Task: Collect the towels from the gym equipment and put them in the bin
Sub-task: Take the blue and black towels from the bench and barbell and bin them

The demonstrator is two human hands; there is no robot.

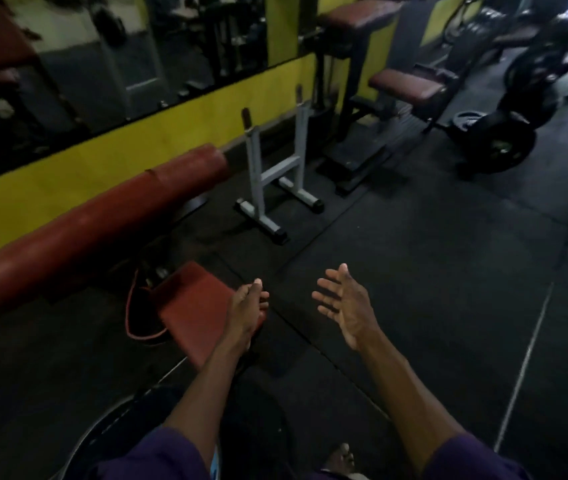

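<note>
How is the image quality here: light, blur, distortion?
Head view: dim overall, brightest on the yellow wall; far machines and mirror smeared with blur; both hands, left hand and right hand, fairly sharp; wide-angle bending tilts the floor seams.

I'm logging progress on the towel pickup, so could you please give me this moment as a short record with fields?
setting: gym, dark rubber floor, yellow wall under a mirror
left hand: empty, fingers loosely curled, above the small red pad
right hand: empty, open, fingers spread
nearby equipment: long red bench pad, white rack stand, weight plates
towels: none visible
bin: dark round rim at bottom left, maybe the bin; cannot tell
</note>
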